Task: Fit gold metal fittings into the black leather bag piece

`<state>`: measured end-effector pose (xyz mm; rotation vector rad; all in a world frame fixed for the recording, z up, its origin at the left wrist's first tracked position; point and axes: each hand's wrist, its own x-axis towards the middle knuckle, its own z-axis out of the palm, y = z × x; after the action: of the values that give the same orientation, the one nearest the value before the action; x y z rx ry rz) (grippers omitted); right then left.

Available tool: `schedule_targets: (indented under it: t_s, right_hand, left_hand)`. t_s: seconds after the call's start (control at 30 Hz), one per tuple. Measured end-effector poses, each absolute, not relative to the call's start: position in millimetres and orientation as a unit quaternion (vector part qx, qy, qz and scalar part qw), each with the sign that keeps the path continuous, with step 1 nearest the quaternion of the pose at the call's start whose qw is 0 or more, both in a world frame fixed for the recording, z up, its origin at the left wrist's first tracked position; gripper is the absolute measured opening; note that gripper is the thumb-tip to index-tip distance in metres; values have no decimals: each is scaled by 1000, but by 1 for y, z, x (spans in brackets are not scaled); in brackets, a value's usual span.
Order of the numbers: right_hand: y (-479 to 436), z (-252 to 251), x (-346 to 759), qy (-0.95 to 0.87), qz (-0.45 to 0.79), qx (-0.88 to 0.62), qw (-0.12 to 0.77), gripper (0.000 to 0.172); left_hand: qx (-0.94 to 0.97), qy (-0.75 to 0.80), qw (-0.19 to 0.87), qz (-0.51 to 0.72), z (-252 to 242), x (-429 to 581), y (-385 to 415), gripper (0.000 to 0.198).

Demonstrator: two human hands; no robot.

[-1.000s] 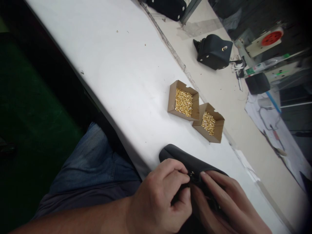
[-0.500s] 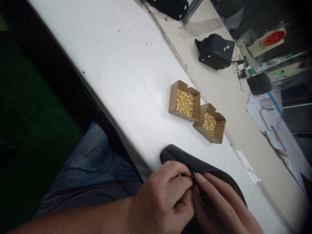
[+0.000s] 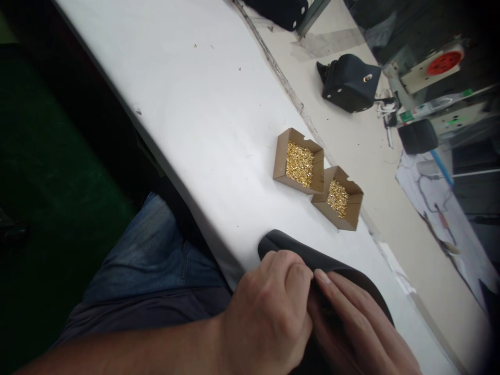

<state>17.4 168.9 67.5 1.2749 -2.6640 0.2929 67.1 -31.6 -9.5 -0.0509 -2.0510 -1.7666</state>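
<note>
A curved, smooth black leather-like piece (image 3: 295, 249) lies at the front edge of the white table, partly under both hands. My left hand (image 3: 269, 312) is closed in a fist against it, its fingertips turned inward and hidden. Whatever sits in those fingers cannot be made out. Beside it, my right hand (image 3: 359, 323) holds the black piece, its fingertips meeting the left fist. Beyond the hands stand two small cardboard boxes, the nearer box (image 3: 279, 161) and the farther box (image 3: 352, 211), both holding many tiny gold-coloured metal parts (image 3: 300, 165).
A finished-looking black bag (image 3: 351, 83) with metal studs rests on the raised strip behind. Another black item (image 3: 281, 11) lies at the top edge. A plastic bottle (image 3: 433, 107), a red round part (image 3: 444, 62) and paper sheets (image 3: 429, 192) are at the far right.
My left fingers have curled in further and rolled over the spot where a small dark fitting showed between the hands. My right hand stays nearly in place. The view has shifted slightly.
</note>
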Motion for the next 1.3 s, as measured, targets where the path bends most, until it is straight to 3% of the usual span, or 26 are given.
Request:
schedule_targets:
  t_s: [0.13,0.3,0.47,0.6,0.77,0.87,1.03,1.2,1.3]
  right_hand:
    - [197,61,13,-930,135,341,11,63]
    - [200,71,3,-876,76,475,32,81]
    - [177,82,6,-880,82,467,36,82]
    - [171,77,12,-892,91,439,50,69]
    - [153,77,27,-931,139,317,114,34]
    - [156,81,28,-953,200,222,48,14]
    - [181,86,7,-950,298,32,-91,41]
    - [179,95,-14,-930,269,70,-241,43]
    - [179,95,-15,-913,294,43,-280,47]
  left_hand:
    - [-25,-747,179,-640,-9,61,-36,17]
    - [-53,-737,241,-629,-18,62,-34,14]
    - [-81,-756,287,-583,-21,64,-37,17]
    - [-98,-778,288,-550,-18,63,-41,24]
    - [-100,-734,253,-622,-20,63,-41,19]
    - [-92,-715,251,-646,-23,63,-40,16]
    - [-82,-688,261,-672,-24,61,-40,15]
    - [-83,-685,268,-672,-24,63,-40,13]
    - [-87,-684,275,-670,-24,65,-41,12]
